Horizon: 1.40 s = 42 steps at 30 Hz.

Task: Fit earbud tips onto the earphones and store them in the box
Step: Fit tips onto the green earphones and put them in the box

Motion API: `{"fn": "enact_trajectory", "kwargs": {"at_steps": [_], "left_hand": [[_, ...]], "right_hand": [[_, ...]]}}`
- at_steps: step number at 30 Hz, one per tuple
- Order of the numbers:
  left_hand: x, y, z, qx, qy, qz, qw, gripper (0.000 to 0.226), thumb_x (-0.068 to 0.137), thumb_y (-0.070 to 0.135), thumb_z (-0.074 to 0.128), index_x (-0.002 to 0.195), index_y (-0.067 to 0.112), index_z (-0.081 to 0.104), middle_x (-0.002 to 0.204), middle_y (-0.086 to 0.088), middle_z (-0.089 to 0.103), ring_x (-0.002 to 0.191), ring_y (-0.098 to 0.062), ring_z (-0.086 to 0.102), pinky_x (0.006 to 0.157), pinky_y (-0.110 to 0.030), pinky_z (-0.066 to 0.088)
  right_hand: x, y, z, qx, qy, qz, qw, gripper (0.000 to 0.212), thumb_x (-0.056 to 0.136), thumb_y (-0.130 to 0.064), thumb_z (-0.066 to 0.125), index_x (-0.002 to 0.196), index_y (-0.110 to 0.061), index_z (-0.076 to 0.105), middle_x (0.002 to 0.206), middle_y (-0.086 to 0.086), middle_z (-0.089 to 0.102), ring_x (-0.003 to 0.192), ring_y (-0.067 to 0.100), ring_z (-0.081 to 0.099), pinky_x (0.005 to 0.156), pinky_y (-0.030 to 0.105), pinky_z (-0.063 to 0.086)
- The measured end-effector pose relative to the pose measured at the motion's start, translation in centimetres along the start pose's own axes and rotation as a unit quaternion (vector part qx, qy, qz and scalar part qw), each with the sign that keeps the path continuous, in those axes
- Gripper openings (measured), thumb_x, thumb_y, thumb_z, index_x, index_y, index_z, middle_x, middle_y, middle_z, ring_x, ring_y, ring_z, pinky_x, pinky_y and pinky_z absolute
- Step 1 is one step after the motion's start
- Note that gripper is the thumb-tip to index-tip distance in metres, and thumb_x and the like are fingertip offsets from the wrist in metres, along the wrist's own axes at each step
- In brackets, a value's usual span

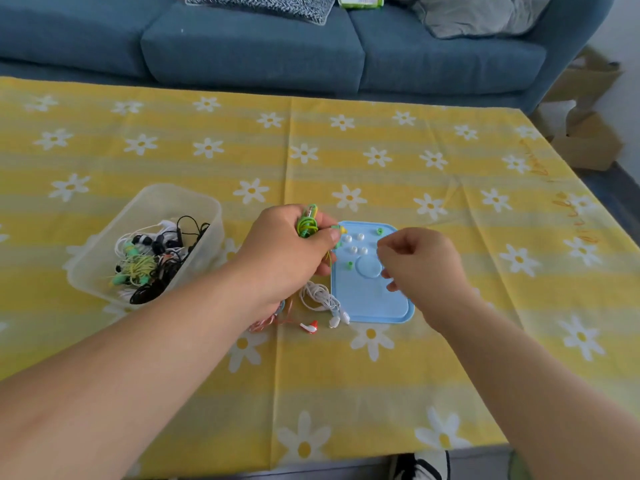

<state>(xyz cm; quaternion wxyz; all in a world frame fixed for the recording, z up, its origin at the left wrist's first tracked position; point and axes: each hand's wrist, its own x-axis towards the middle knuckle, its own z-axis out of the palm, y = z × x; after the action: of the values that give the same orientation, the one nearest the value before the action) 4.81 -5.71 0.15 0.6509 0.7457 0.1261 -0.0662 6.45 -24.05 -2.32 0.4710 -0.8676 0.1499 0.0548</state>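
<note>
Fingers (323, 237) of the left hand (287, 254) are curled tight round a coiled green earphone set (307, 225), which is held over the left edge of the blue tray (374, 306); a small green and yellow end (341, 229) is seen poking out above the tray's far left corner. Fingers (389, 244) of the right hand (420, 263) are bent inward over the right half of the tray, thumb and forefinger brought close together; whether anything is pinched between them cannot be told.

White earbud tips (348, 239) are scattered on the far part of the tray, and green earbud tips (380, 231) are lying among them. A white earphone set (320, 296) is bundled just beside the tray's left edge, touching its near corner. A red and white earbud pair (310, 326) is lying nearer the person than that. Well to the left of the tray, a clear plastic box (156, 202) is standing, filled with tangled earphones (152, 258). All is carried by a desk covered in a yellow daisy cloth (346, 150). Beyond the tray, past the desk, a blue sofa (252, 53) is seen.
</note>
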Motion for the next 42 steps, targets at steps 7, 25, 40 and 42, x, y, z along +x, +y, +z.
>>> {"fn": "enact_trajectory", "kwargs": {"at_steps": [7, 25, 40, 42], "left_hand": [[-0.3, -0.6, -1.1, 0.038, 0.0, -0.008, 0.999, 0.006, 0.093, 0.01, 0.072, 0.093, 0.016, 0.074, 0.068, -0.003, 0.071, 0.045, -0.006, 0.056, 0.047, -0.015, 0.046], [-1.2, 0.8, -4.4, -0.033, 0.009, 0.014, 0.999, 0.008, 0.092, 0.012, 0.075, 0.099, 0.014, 0.073, 0.066, 0.002, 0.072, 0.047, -0.002, 0.058, 0.048, -0.016, 0.047], [-1.3, 0.9, -4.2, -0.016, 0.022, 0.048, 0.998, 0.004, 0.092, 0.018, 0.073, 0.094, 0.022, 0.074, 0.063, 0.008, 0.07, 0.049, 0.001, 0.059, 0.046, -0.012, 0.044], [-1.3, 0.9, -4.0, -0.021, 0.02, 0.047, 0.998, 0.004, 0.093, 0.018, 0.073, 0.095, 0.021, 0.074, 0.063, 0.008, 0.07, 0.049, 0.001, 0.059, 0.047, -0.013, 0.044]], "right_hand": [[0.9, 0.9, 3.2, -0.162, -0.047, -0.087, 0.982, 0.019, 0.089, -0.019, 0.071, 0.108, -0.017, 0.076, 0.086, -0.007, 0.069, 0.08, 0.015, 0.065, 0.068, 0.019, 0.048], [-2.4, -4.7, 2.8, 0.428, -0.234, 0.074, 0.87, 0.021, 0.08, -0.003, 0.072, 0.1, -0.001, 0.071, 0.085, 0.013, 0.075, 0.066, 0.016, 0.068, 0.057, 0.024, 0.056], [-2.5, -4.8, 3.0, 0.481, -0.255, 0.084, 0.835, 0.019, 0.077, -0.001, 0.071, 0.096, 0.0, 0.073, 0.084, 0.013, 0.072, 0.07, 0.019, 0.069, 0.069, 0.027, 0.061], [-2.6, -4.9, 3.1, 0.486, -0.25, 0.086, 0.833, 0.015, 0.076, -0.001, 0.071, 0.09, -0.001, 0.075, 0.083, 0.014, 0.072, 0.071, 0.019, 0.07, 0.07, 0.028, 0.062]]}}
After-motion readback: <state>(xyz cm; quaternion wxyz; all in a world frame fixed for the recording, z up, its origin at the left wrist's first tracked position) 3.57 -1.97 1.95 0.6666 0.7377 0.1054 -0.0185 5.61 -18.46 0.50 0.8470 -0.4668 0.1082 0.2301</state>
